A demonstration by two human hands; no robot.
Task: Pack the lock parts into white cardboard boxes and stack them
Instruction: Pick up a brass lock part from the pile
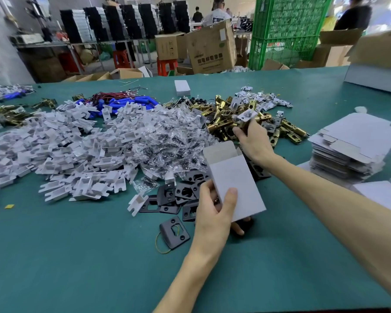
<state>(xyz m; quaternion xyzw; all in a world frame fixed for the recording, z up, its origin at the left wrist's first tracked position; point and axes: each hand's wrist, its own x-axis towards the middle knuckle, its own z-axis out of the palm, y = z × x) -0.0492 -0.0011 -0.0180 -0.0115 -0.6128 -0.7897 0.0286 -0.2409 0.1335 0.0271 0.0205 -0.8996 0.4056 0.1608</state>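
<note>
Left hand (215, 208) grips a white box (235, 184) by its lower end, thumb across the front face; the box is tilted, its top flap open. Just left of it, black plates (181, 195) lie on the green table (77, 267). Farther out, the right hand (254, 143) pinches a brass latch (246, 116) above the heap of latches (219, 123). White plastic pieces (54, 152) and bagged screws (167, 138) spread to the left, and flat box blanks (352, 150) are stacked to the right. A closed small box (182, 88) stands beyond.

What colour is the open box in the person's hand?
Plain white; the box, gripped by the left hand, shows best in the head view.
</note>
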